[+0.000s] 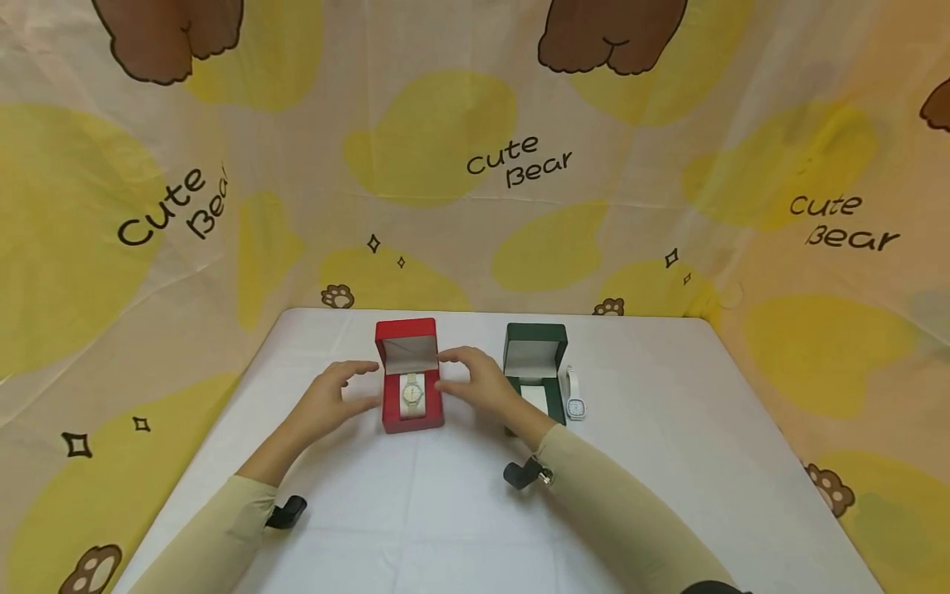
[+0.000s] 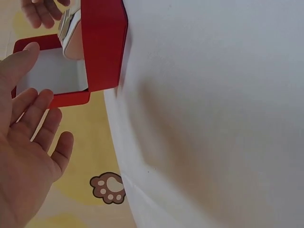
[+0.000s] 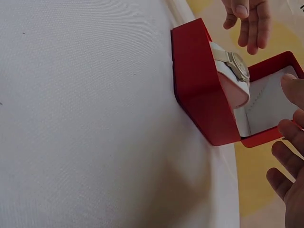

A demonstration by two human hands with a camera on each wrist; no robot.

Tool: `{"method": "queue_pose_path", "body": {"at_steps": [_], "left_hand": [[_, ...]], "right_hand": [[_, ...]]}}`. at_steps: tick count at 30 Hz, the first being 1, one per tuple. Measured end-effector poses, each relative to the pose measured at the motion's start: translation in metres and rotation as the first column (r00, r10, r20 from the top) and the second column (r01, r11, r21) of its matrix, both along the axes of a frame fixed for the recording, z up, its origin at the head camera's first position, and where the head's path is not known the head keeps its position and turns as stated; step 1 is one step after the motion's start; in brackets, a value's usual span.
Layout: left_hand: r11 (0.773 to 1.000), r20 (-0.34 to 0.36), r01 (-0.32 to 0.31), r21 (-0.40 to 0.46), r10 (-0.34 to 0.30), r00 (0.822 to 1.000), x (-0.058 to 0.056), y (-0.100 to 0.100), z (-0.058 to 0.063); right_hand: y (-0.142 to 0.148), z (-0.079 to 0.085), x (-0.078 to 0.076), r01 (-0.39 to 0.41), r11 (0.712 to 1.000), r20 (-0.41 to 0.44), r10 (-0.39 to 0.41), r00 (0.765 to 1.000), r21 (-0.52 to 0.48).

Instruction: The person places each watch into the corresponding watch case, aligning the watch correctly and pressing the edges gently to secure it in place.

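A red watch box (image 1: 412, 423) stands on the table with its lid raised, and a pale-strapped wristwatch (image 1: 412, 393) sits on the white cushion (image 3: 236, 90) inside it. My left hand (image 1: 324, 402) is at the box's left side, thumb and fingers parted. On the opposite side my right hand (image 1: 482, 384) is likewise spread, its fingertips close to the box. Whether any fingertip touches the box I cannot tell. Neither hand grips anything. In the left wrist view the box's red side wall (image 2: 102, 45) shows beside the left fingers.
A green watch box (image 1: 536, 332) with raised lid stands to the right, partly hidden by my right wrist. A white wristwatch (image 1: 575, 404) lies along its right side. A patterned cloth (image 1: 430, 140) hangs behind the white table (image 1: 460, 528).
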State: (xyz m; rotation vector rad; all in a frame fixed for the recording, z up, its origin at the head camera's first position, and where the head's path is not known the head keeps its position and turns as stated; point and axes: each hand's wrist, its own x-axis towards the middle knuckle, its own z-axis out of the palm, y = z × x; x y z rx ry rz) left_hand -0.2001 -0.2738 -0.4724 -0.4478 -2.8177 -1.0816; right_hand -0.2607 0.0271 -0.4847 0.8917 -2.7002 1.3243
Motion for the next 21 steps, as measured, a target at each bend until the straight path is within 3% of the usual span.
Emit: {"method": "queue_pose_path", "body": {"at_steps": [7, 14, 21], "left_hand": [[1.0, -0.068, -0.024, 0.011, 0.025, 0.997, -0.002, -0.007, 0.009], [0.998, -0.055, -0.061, -0.001, 0.06, 0.997, -0.011, -0.009, 0.017], [0.998, -0.07, -0.059, 0.018, 0.06, 0.996, -0.021, -0.01, 0.02]], "right_hand": [[0.001, 0.01, -0.002, 0.018, 0.998, -0.038, -0.02, 0.999, -0.052], [-0.001, 0.016, -0.008, 0.043, 0.992, -0.042, -0.048, 0.998, -0.116], [-0.006, 0.019, -0.016, 0.048, 0.987, -0.01, -0.051, 0.999, -0.155]]}}
